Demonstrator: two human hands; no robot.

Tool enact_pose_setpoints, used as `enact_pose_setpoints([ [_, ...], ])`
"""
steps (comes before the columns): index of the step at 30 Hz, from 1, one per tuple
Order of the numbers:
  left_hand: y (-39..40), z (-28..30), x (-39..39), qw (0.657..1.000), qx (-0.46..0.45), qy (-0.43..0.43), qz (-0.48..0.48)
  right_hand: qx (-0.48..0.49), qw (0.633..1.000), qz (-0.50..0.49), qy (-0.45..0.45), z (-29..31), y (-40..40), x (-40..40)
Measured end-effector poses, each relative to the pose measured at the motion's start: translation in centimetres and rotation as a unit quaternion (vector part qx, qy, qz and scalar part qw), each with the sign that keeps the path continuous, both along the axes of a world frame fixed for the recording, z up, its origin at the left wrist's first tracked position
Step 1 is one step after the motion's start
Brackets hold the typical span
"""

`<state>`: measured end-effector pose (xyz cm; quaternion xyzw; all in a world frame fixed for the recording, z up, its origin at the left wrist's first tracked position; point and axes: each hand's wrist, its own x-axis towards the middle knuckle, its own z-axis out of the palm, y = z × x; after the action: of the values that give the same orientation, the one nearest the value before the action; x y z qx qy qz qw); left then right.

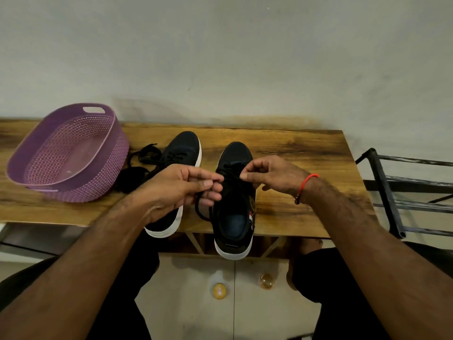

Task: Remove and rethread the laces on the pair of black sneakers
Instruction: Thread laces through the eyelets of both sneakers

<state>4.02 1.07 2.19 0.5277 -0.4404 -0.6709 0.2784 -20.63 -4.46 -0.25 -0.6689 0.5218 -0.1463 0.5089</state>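
Black white-soled sneaker (pixel 234 204) stands on wooden bench (pixel 306 153); left hand (pixel 176 185) and right hand (pixel 272 175) each pinch its black lace (pixel 203 212).

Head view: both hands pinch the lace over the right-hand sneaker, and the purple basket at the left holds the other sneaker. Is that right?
Not quite. The head view shows the purple basket with no shoe in it; the other sneaker stands on the table beside it. The left hand and right hand do pinch the lace over the right-hand sneaker.

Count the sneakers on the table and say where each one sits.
2. The left sneaker lies beside the purple basket; the right sneaker sits at centre, heel overhanging the table edge.
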Motion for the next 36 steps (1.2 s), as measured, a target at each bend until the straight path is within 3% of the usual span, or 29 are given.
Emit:
enact_pose_setpoints([
  [5,0.0,-2.4,-2.3,0.979,-0.124,-0.137,0.086,-0.002,1.0,0.003,-0.004,0.0,0.0,0.0],
  [16,0.7,-3.9,-4.7,0.911,-0.262,-0.302,0.105,0.003,1.0,0.017,-0.022,0.0,0.1,0.1],
  [27,0.9,-4.0,-5.3,0.876,-0.349,-0.319,0.097,-0.006,0.999,0.022,-0.027,-0.2,0.1,0.3],
  [36,0.2,-4.2,-4.5,0.86,-0.393,-0.321,0.05,0.039,0.999,0.003,-0.029,-0.2,0.3,0.3],
])
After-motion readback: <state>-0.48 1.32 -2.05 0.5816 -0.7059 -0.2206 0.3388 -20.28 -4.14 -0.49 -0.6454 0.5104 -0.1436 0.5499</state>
